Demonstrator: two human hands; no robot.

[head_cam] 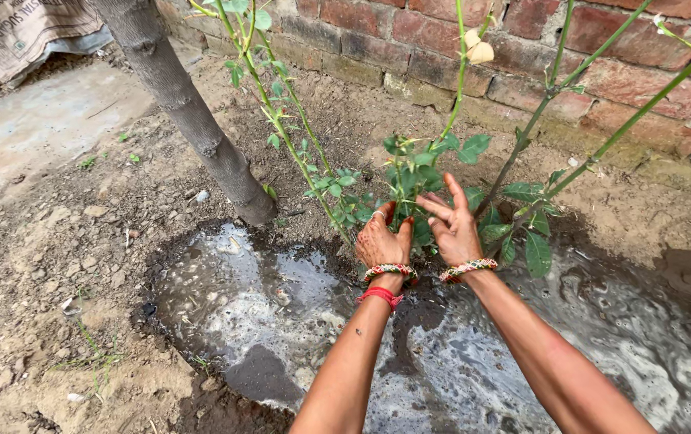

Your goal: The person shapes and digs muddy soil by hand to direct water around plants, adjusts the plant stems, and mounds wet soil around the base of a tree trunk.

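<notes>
On the far left, a grey sack [20, 28] is lying on the ground, next to a pale flat slab [36, 120]. A tree trunk [188, 112] is leaning up out of the dirt just beside a muddy puddle [233, 305]. The puddle is spreading wide under both arms.

The left hand [383, 241] is reaching into the bottom of a small green plant [414, 173]. Its fingers are curling in among the leaves, but I cannot tell if they are gripping a stem. It is wearing a red thread [381, 296] and a beaded bangle [389, 271].

The right hand [454, 229] is touching the left one, with its fingers spreading apart and holding nothing. The plant is growing at the puddle's far edge, in front of a red brick wall [602, 56]. Long green stems [619, 128] are leaning to the right.
</notes>
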